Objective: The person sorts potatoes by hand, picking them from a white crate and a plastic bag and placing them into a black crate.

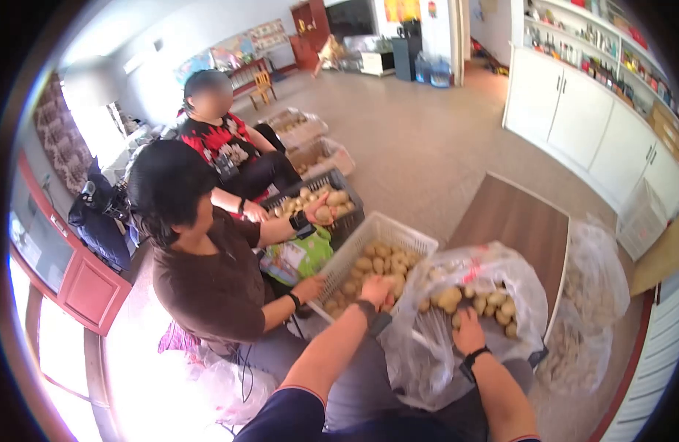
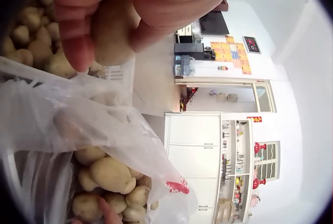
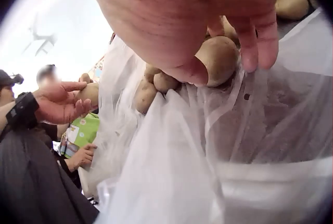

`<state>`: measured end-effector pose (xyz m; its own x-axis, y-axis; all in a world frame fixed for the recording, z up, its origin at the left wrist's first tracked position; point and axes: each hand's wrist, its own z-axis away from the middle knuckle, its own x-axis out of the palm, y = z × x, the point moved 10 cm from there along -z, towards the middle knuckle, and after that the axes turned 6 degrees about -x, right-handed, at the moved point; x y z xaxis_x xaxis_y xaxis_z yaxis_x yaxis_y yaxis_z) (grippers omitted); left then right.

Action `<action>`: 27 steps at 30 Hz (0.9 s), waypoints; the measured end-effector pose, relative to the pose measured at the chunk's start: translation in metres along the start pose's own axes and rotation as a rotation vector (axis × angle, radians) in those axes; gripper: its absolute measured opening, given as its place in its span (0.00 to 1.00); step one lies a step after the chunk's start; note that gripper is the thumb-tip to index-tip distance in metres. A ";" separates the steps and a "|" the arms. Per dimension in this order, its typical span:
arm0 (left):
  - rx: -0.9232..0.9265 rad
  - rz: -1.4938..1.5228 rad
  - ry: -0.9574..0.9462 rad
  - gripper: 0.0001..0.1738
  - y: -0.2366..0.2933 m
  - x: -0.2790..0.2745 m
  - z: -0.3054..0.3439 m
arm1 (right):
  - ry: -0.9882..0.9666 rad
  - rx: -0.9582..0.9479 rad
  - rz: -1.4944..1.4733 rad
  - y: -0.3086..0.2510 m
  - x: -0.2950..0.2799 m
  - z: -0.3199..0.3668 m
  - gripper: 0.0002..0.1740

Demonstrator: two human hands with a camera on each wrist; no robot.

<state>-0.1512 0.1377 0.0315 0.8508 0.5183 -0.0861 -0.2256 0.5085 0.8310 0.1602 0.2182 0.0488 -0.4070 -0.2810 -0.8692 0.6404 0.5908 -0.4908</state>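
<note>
My left hand (image 1: 378, 290) is over the white plastic crate (image 1: 426, 243), whose inside is heaped with potatoes (image 1: 365, 264). In the left wrist view its thumb and fingers grip one potato (image 2: 112, 34). My right hand (image 1: 469, 333) reaches into a clear plastic bag (image 1: 420, 353) spread wide beside the crate. The right wrist view shows its thumb and fingers on either side of a potato (image 3: 217, 60). More potatoes (image 1: 494, 303) lie loose around that hand inside the bag.
A person (image 1: 207, 265) sits at left, holding a potato near a dark crate (image 1: 347, 180). Another person (image 1: 222, 140) sits beyond. A brown board (image 1: 501, 221) lies past the bag. Filled clear bags (image 1: 582, 309) stand at right, before white cabinets (image 1: 575, 107).
</note>
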 end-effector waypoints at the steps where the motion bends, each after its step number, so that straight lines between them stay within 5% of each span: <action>1: -0.021 0.115 0.082 0.18 0.003 -0.005 0.011 | 0.026 -0.023 0.023 -0.006 -0.005 0.001 0.30; 6: -0.097 -0.008 0.109 0.22 -0.039 -0.024 -0.021 | 0.004 -0.035 0.124 -0.009 0.003 0.014 0.26; 9: 0.074 -0.276 0.055 0.15 -0.037 -0.022 -0.048 | 0.039 -0.049 0.150 -0.006 0.003 0.014 0.26; 12: -0.054 0.031 0.164 0.14 -0.016 -0.021 -0.004 | 0.028 -0.072 0.097 -0.011 0.002 0.023 0.26; 16: -0.128 -0.001 0.185 0.19 -0.016 -0.024 0.004 | 0.062 -0.069 0.003 -0.005 0.005 0.026 0.27; 20: -0.021 0.050 0.245 0.14 -0.015 -0.026 -0.006 | 0.044 0.044 -0.087 0.020 0.016 0.028 0.26; 23: 0.025 0.060 0.196 0.16 -0.008 -0.010 0.000 | 0.227 0.049 -0.072 0.039 0.014 0.026 0.20; 25: 0.080 0.095 0.174 0.16 0.003 0.002 0.009 | 0.059 0.546 -0.914 0.078 0.054 0.033 0.17; 27: 0.138 0.081 0.066 0.16 0.016 0.025 0.025 | 0.068 0.614 -1.043 0.080 0.060 0.036 0.17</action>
<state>-0.1214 0.1413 0.0565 0.7985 0.6002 -0.0475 -0.2214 0.3660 0.9039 0.2100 0.2216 -0.0451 -0.9331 -0.3571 -0.0435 0.1795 -0.3575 -0.9165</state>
